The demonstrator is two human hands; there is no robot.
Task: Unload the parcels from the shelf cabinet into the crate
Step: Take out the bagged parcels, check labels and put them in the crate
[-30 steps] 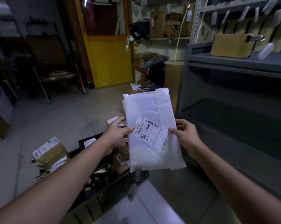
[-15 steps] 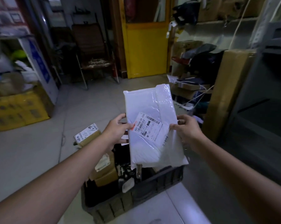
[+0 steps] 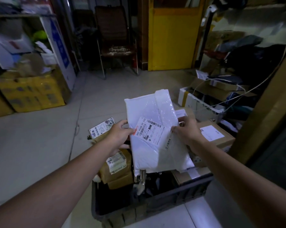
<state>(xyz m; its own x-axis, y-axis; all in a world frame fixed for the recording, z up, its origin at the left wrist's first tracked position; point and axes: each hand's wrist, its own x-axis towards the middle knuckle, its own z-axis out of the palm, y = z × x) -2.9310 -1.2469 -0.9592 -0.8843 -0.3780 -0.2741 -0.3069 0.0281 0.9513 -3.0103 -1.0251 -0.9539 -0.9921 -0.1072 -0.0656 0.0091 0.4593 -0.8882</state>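
Note:
A flat white plastic parcel (image 3: 153,116) with a barcode label hangs just above the dark crate (image 3: 155,206). My left hand (image 3: 118,135) grips its left edge and my right hand (image 3: 186,131) pinches its right edge beside the label. Inside the crate lie several brown cardboard parcels, one labelled box (image 3: 116,165) at the left and a larger box (image 3: 214,134) at the right. The shelf cabinet is out of view except for a dark strip at the far right.
A tall cardboard panel (image 3: 267,109) stands right of the crate. Open boxes with cables (image 3: 208,97) sit behind it. Yellow cartons (image 3: 32,92) are stacked at the left, a chair (image 3: 117,45) and a yellow door (image 3: 173,38) at the back.
My view has swung left from the grey shelf cabinet to the crate. Both hands have carried the white parcel along and lowered it over the crate's contents.

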